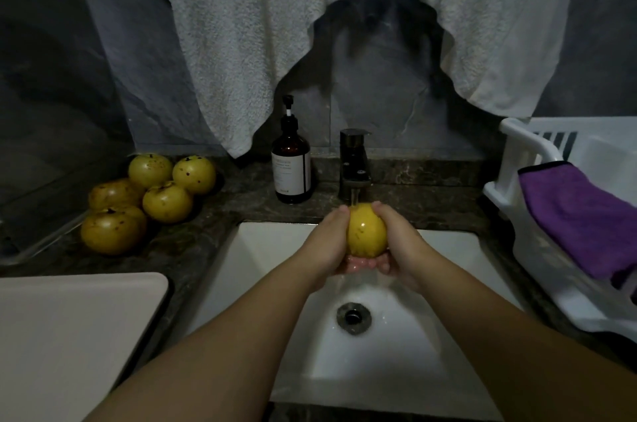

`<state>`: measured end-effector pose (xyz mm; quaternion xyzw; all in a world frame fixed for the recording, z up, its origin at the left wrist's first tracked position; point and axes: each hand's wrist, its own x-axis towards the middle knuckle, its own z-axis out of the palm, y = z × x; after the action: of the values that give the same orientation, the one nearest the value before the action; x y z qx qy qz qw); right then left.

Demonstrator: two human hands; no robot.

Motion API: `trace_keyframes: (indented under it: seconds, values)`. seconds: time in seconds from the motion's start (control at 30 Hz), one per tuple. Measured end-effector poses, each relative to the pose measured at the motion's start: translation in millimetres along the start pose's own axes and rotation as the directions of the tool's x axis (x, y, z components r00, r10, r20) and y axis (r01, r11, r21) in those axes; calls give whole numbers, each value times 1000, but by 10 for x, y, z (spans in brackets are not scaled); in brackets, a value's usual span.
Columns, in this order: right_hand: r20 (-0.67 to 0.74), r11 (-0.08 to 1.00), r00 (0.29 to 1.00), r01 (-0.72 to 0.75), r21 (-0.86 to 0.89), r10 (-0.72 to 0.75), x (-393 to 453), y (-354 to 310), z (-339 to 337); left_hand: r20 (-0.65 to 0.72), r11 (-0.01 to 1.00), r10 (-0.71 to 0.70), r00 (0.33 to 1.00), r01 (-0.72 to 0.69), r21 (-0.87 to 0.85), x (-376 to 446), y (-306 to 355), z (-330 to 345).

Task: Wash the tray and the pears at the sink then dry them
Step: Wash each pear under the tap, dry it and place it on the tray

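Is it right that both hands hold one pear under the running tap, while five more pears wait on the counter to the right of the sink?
Not quite. The head view shows the left hand and right hand holding the pear under the tap, but the five other pears wait on the counter left of the sink, not right.

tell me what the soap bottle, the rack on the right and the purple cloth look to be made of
Soap bottle: amber glass or plastic, glossy, translucent brown; black plastic pump. Rack: white moulded plastic, smooth rounded rim, slots. Purple cloth: soft microfibre-like fabric, matte nap, dark stitched edge.
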<state>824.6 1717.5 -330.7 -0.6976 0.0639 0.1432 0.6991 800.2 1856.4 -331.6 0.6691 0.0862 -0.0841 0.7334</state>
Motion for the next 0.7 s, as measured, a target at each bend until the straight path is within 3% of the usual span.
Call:
trace_keyframes:
  seconds: [0.17, 0.33, 0.4, 0.47, 0.57, 0.63, 0.7]
  values:
    - [56, 950, 983, -184, 252, 176, -40, -57, -61, -51, 996, 84, 995, -82, 35, 34, -9, -49]
    - [110, 961, 981, -182, 208, 162, -48, -42, -31, -74, 998, 40, 996, -36, 51, 6, 3, -86]
    - [112, 991, 992, -77, 106, 66, -50, -34, 0, -41, 1000, -13, 999, 14, 26, -18, 21, -80]
    - [90, 987, 989, 128, -95, -120, -50, -17, 42, 20, 996, -82, 996, 83, -46, -27, 13, -80]
    - [116, 857, 927, 375, -354, -358, -41, 15, 96, 37, 981, -147, 988, 151, -121, -56, 15, -107]
    - [146, 751, 885, 453, -480, -441, -30, 27, 99, 53, 966, -175, 983, 181, -184, -78, 30, -123]
    - [170, 716, 861, 495, -491, -479, -25, 13, 98, 55, 944, -185, 981, 193, -269, -87, 57, -138]
